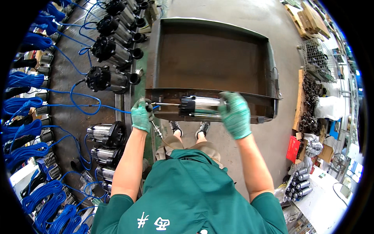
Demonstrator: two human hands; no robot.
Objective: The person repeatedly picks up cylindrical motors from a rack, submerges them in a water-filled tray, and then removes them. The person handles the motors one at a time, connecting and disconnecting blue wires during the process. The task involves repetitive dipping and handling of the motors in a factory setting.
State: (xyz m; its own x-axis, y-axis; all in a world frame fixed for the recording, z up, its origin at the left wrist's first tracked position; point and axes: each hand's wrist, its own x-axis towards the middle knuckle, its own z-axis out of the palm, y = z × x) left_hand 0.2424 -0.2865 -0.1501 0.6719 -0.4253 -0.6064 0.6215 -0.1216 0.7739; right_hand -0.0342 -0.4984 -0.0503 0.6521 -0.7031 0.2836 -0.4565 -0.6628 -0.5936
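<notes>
My left hand (140, 115), in a green knit glove, is closed round a dark hand tool (149, 106) whose kind I cannot make out; a metal coupling (156, 129) and hose hang below it. From the tool a thin metal rod (167, 104) reaches to the black end of a shiny steel cylindrical pump (206, 103). This pump lies sideways over the near section of a rusty metal trough (212, 24). At its other end, my gloved right hand (236, 114), slightly blurred, has its fingers curled on the casing.
Left of me, several similar pumps (107, 79) line a dark bench (74, 46), with coiled blue cables (25, 80) beyond. On the right stand a wire basket (317, 58), wooden boards (311, 19), a red box (293, 149) and a white table (321, 191) with metal cylinders (300, 185).
</notes>
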